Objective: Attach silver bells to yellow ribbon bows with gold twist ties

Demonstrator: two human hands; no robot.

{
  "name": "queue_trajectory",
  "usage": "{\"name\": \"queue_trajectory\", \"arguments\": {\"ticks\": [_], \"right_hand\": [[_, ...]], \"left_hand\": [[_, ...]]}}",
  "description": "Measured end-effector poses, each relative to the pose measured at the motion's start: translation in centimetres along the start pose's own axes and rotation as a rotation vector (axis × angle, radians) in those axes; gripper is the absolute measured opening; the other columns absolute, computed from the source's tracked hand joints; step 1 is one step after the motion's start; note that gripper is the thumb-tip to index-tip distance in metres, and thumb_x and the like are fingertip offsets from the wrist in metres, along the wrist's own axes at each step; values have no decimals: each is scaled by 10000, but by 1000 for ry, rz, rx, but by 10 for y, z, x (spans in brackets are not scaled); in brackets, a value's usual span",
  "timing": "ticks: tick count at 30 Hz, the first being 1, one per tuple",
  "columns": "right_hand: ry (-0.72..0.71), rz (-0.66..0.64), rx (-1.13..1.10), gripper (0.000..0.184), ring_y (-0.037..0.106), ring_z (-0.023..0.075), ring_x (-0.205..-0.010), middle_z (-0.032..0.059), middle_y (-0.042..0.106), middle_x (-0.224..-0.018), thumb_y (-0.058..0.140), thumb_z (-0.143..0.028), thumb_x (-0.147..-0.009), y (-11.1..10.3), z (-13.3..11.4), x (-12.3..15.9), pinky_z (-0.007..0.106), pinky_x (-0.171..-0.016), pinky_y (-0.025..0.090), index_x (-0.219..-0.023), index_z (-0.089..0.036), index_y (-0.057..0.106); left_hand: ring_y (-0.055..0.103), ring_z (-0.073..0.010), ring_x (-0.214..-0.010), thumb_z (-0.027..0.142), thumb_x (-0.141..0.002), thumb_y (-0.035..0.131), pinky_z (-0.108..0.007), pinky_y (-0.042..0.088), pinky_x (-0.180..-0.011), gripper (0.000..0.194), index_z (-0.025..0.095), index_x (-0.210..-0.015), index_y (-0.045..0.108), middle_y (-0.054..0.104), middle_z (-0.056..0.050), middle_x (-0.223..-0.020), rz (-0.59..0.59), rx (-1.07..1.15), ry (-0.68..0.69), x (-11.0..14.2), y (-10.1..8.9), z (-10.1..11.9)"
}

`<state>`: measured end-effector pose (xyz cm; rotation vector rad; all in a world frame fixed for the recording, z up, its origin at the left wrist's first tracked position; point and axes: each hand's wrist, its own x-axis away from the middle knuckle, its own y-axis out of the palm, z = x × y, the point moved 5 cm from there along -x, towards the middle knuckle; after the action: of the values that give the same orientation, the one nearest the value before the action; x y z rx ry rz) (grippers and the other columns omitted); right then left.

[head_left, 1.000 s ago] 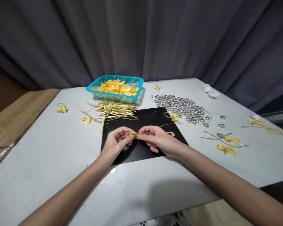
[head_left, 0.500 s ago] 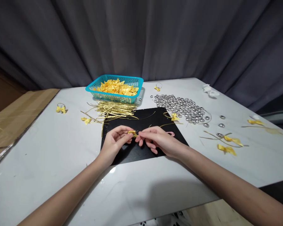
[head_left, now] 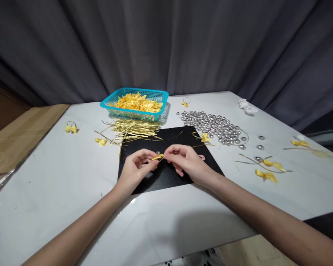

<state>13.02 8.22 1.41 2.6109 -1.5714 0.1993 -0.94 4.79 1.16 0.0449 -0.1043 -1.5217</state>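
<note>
Both hands meet over a black mat point(head_left: 180, 138) on the white table point(head_left: 72, 173). My left hand point(head_left: 135, 168) pinches a small yellow ribbon bow point(head_left: 157, 157) between thumb and fingers. My right hand point(head_left: 184, 162) is closed in a pinch on the other side of the same bow, where a thin gold wire tie runs off it. A tiny silver bead point(head_left: 158, 152) shows just above the bow. Another yellow bow with gold tie point(head_left: 204, 137) lies on the mat's far right corner.
A teal basket point(head_left: 135, 103) of yellow bows stands at the back, with a heap of gold wire ties point(head_left: 133, 129) before it. Several silver beads point(head_left: 213, 125) are piled to the right. Loose bows lie at left point(head_left: 71, 128) and right point(head_left: 266, 176). Brown cardboard point(head_left: 13, 136) borders the left edge.
My right fingers have shifted around the bow, and the bow has turned a little between both pinches. Both hands stay in place over the mat.
</note>
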Motion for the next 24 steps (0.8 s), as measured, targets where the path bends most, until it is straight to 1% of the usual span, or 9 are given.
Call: {"name": "queue_trajectory", "arguments": {"ticks": [4, 9, 15, 20, 24], "right_hand": [[-42, 23, 74, 162, 365, 14, -321, -81, 457, -545, 615, -293, -738, 0, -2, 0, 153, -302, 250, -737, -154, 533], [-29, 42, 87, 152, 359, 11, -307, -81, 459, -540, 570, -296, -773, 1, 0, 0, 152, -304, 228, -749, -155, 518], [27, 67, -11, 154, 334, 14, -310, -81, 432, -503, 577, -295, -765, 1, 2, 1, 160, -315, 223, -725, -153, 531], [106, 70, -112, 114, 295, 11, -306, -87, 403, -477, 584, -246, -740, 3, 6, 1, 156, -311, 238, -698, -151, 537], [87, 71, -122, 115, 305, 12, -318, -81, 413, -501, 592, -248, -734, 3, 6, 1, 156, -314, 243, -704, -152, 537]], "left_hand": [[574, -60, -523, 140, -598, 736, -142, 458, -524, 124, 154, -683, 646, 635, 44, -571, 10, 25, -6, -1, 0, -1], [587, -58, -531, 121, -601, 734, -138, 468, -542, 116, 154, -683, 660, 645, 42, -574, -9, 41, -30, -1, 0, -3], [590, -52, -547, 116, -619, 730, -124, 463, -542, 110, 167, -694, 669, 647, 47, -583, -21, 46, -14, -1, 0, -4], [587, -57, -554, 119, -614, 732, -129, 468, -545, 110, 169, -693, 675, 645, 46, -590, -16, 40, -1, -1, 1, -3], [585, -61, -552, 116, -594, 736, -134, 465, -537, 115, 165, -680, 679, 653, 38, -594, -3, 30, -5, -1, 1, -1]]}}
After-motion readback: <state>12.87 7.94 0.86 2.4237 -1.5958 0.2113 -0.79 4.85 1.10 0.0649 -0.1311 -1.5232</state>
